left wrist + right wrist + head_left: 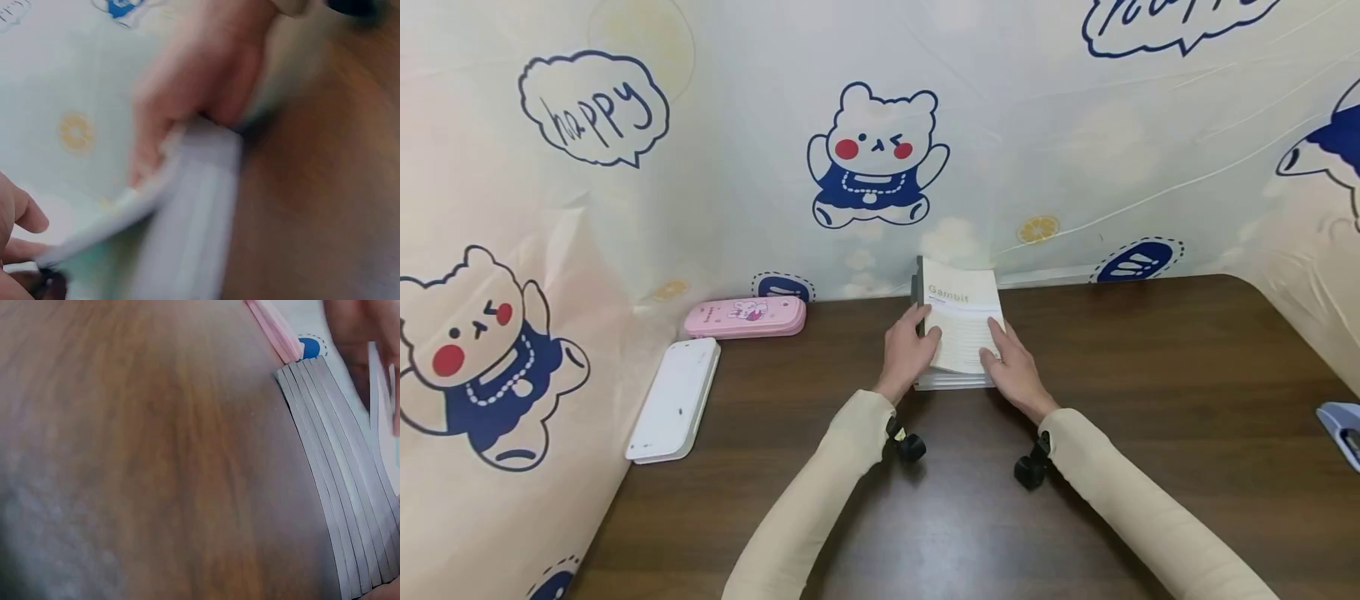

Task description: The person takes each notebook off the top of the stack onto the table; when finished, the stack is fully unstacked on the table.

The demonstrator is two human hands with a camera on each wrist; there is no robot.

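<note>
A person's left hand (908,353) and right hand (1011,367) bracket a stack of booklets (958,333) at the middle of a dark wooden table (1150,400), near the back edge. The left hand's fingers curl over the stack's left edge, thumb on the top cover; the right hand lies along the right edge, fingers fairly straight and pressing the cover, which bears the word "Gambit". The top booklet appears lifted at its far end, tilted up off the pile. The right wrist view shows several grey spines (337,487) lined up side by side, so the pile looks squared, with the top copy just being raised and nothing yet taken off. The left wrist view is badly blurred; it seems to show fingers (187,106) under a bending sheet, though that cannot be confirmed. Off to the left lie a pink pencil case (745,317) and a white flat case (675,400), well apart from the stack. A pale blue object (1341,425) is cut off at the right edge. A cartoon-bear sheet (880,158) backs the table.
</note>
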